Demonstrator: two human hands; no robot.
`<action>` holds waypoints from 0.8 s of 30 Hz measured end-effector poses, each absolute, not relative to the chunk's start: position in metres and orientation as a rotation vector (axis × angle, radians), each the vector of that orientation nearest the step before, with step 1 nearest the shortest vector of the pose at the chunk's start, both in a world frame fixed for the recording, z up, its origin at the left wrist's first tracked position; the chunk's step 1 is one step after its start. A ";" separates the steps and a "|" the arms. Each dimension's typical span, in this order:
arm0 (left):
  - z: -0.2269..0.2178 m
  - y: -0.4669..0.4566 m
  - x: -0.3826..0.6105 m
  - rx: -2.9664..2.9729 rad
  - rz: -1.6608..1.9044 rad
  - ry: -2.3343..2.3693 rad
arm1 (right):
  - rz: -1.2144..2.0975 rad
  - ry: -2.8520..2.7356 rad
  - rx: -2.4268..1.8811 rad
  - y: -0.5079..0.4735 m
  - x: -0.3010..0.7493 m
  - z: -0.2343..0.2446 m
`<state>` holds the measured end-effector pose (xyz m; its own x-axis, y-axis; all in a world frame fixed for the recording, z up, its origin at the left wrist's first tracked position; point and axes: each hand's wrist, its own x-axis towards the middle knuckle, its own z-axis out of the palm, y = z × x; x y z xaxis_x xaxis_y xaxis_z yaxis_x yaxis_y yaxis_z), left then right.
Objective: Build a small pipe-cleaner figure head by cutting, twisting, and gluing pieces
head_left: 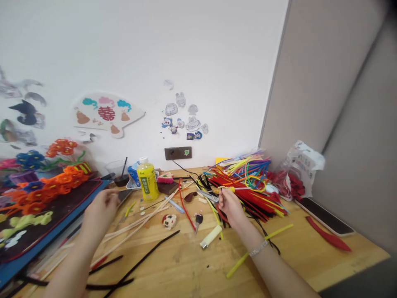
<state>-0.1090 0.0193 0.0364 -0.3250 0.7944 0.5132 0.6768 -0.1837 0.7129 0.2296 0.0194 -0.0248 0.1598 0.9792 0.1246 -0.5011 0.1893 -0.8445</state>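
Scissors (208, 195) just beside right hand (232, 208), pipe cleaners (245, 198) behind

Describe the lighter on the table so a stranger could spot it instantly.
On the wooden table, find the heap of coloured pipe cleaners at right. Just below the right hand lies a cream lighter, its metal end at lower left; it is the stubby pale object right of a small black-headed key.
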 end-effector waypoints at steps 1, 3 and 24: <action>0.039 0.018 -0.116 1.741 1.548 2.032 | 1.212 -0.807 -0.751 0.020 0.230 -0.025; 0.042 0.015 -0.121 1.834 1.412 2.433 | 1.212 -0.839 -0.758 0.019 0.228 -0.025; -0.022 -0.030 0.030 2.028 1.276 1.117 | 1.042 -1.572 -0.883 -0.025 0.169 -0.032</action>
<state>0.0297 -0.0303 -0.0224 0.2268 0.8396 0.4935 0.3783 -0.5429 0.7497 0.1691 -0.0250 -0.0321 -0.2218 0.9130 0.3425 0.0407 0.3596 -0.9322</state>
